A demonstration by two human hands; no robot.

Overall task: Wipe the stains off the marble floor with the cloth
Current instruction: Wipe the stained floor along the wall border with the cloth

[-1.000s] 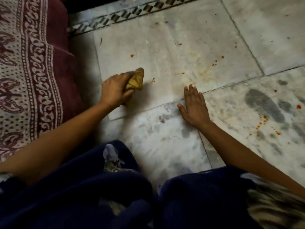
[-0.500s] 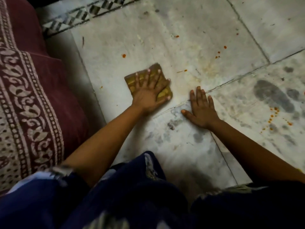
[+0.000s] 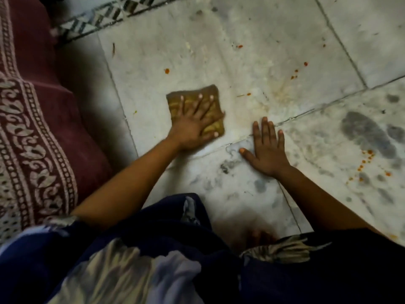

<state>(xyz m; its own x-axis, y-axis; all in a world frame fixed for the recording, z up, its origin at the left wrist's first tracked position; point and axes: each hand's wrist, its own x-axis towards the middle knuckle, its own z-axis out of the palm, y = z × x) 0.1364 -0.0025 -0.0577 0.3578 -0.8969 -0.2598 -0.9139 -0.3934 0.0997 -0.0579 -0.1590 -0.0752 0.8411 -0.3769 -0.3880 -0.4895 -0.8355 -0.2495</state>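
Note:
A folded yellow-brown cloth (image 3: 213,94) lies flat on the white marble floor (image 3: 252,29). My left hand (image 3: 192,126) presses it down, fingers spread straight over it. My right hand (image 3: 268,150) rests flat on the floor to the right of the cloth, fingers straight, holding nothing. Small orange-red stains dot the marble: one spot (image 3: 167,71) above-left of the cloth, a streak (image 3: 245,95) just right of it, several drops (image 3: 295,72) further right, and a cluster (image 3: 366,161) at the right beyond my right hand.
A maroon patterned fabric (image 3: 32,128) covers the left side, close to my left arm. A black-and-white tile border (image 3: 98,20) runs along the far edge. Grey smudges (image 3: 363,132) mark the right-hand tile. My dark blue clothing (image 3: 153,249) fills the bottom.
A second ago my left hand held the cloth bunched up; it has since laid it flat on the marble and presses it with spread fingers. The right hand stays planted.

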